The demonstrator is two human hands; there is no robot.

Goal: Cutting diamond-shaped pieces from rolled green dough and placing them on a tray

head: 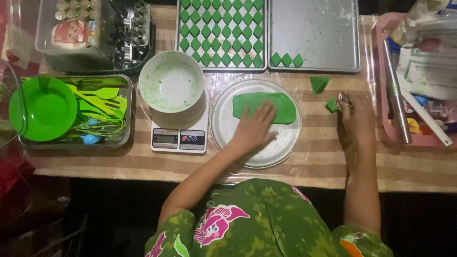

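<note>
Frame centre: left hand (256, 127) lay flat, fingers spread, on flattened green dough sheet (264, 106); right hand (354, 116) clamped small metal cutter (343, 99) at right.

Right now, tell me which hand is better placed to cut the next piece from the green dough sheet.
The right hand, probably: it already holds the small metal cutter beside the round tray. The left hand lies flat on the green dough sheet, steadying it.
</note>
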